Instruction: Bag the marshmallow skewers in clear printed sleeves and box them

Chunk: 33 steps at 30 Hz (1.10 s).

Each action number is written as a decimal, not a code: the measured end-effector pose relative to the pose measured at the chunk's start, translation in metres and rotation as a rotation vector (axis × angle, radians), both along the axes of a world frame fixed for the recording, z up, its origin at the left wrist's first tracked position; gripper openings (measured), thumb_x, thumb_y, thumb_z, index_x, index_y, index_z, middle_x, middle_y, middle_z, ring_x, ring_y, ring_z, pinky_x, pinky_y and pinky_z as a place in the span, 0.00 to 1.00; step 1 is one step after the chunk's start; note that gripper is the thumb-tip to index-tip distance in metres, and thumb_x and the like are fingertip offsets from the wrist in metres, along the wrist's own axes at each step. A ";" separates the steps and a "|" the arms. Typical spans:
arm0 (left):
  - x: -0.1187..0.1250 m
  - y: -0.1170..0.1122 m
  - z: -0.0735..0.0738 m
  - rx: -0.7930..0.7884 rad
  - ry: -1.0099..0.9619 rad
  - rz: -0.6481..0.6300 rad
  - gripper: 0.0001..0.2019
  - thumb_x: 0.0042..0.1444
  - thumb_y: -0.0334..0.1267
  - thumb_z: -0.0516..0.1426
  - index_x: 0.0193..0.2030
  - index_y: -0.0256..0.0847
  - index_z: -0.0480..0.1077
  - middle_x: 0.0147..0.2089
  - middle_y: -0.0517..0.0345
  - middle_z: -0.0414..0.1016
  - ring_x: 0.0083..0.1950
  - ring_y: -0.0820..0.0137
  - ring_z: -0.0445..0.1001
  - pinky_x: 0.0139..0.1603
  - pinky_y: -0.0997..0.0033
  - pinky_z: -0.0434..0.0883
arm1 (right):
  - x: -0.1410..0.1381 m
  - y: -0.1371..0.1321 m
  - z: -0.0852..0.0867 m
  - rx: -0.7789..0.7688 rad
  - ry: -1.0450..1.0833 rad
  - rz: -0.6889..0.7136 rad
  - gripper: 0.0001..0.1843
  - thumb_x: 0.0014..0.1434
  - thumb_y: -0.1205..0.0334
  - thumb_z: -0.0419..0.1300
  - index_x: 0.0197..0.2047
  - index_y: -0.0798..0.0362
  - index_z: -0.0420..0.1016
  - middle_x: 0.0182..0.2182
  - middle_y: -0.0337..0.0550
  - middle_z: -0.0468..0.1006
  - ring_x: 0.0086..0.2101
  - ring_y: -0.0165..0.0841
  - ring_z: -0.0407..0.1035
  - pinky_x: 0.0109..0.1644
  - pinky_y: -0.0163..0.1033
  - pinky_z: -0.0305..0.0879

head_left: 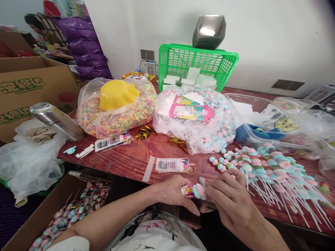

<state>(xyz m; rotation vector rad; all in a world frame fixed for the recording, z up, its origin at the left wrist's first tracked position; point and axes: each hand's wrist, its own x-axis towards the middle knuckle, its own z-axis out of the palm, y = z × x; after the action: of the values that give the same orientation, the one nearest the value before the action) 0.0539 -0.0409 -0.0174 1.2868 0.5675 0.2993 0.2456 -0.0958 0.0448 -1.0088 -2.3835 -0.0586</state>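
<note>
At the table's front edge my left hand (pixel 174 191) is closed around a small printed clear pouch (pixel 187 190). A pink and blue marshmallow skewer (pixel 199 191) lies partly inside this pouch, its rounded candy showing at the right end. The curled fingers of my right hand (pixel 232 198) meet at that end and seem to pinch the skewer; its stick is mostly hidden by them. Beyond my left hand, a stack of printed pouches (pixel 172 165) rests flat beside a strip of tape (pixel 148 169). Many finished-looking marshmallow skewers (pixel 264 165) with white sticks are heaped right of my right hand.
Behind stand a bag of ring-shaped candy (pixel 117 118) with a yellow bowl (pixel 119 94), a bag of marshmallows (pixel 220 129), and a green basket (pixel 199 57). A steel flask (pixel 57 122) leans left. Below, a carton (pixel 28 223) holds wrapped skewers. Another person sits far left.
</note>
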 end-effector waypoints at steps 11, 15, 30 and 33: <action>0.004 -0.006 -0.004 0.095 0.004 -0.020 0.17 0.34 0.41 0.71 0.29 0.36 0.73 0.27 0.66 0.71 0.29 0.75 0.64 0.31 0.76 0.64 | -0.019 0.006 -0.021 -0.138 0.018 0.049 0.12 0.55 0.78 0.49 0.33 0.54 0.69 0.26 0.40 0.69 0.32 0.34 0.57 0.42 0.45 0.56; -0.002 -0.005 -0.007 0.102 0.028 0.011 0.20 0.36 0.45 0.70 0.33 0.36 0.72 0.26 0.67 0.67 0.27 0.77 0.63 0.29 0.76 0.63 | -0.016 0.008 -0.025 -0.265 -0.032 0.062 0.17 0.53 0.80 0.50 0.40 0.53 0.70 0.33 0.43 0.71 0.36 0.35 0.60 0.44 0.44 0.61; -0.012 -0.012 -0.007 -0.106 0.049 0.437 0.28 0.56 0.59 0.54 0.53 0.38 0.69 0.24 0.64 0.66 0.16 0.82 0.52 0.16 0.79 0.51 | -0.022 0.021 -0.044 -0.399 0.606 -0.112 0.17 0.62 0.71 0.50 0.54 0.51 0.63 0.50 0.50 0.66 0.47 0.35 0.65 0.48 0.42 0.68; -0.011 -0.011 0.003 -0.153 -0.015 0.517 0.34 0.56 0.58 0.55 0.66 0.45 0.55 0.24 0.66 0.67 0.15 0.83 0.51 0.14 0.81 0.50 | -0.029 0.018 -0.055 -0.403 0.827 -0.233 0.15 0.61 0.63 0.57 0.52 0.50 0.68 0.42 0.45 0.70 0.35 0.31 0.67 0.38 0.36 0.69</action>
<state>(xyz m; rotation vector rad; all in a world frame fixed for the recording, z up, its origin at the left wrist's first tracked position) 0.0428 -0.0518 -0.0145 0.9744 0.8913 0.6793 0.2170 -0.0778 -0.0104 -1.1854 -1.5377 0.6506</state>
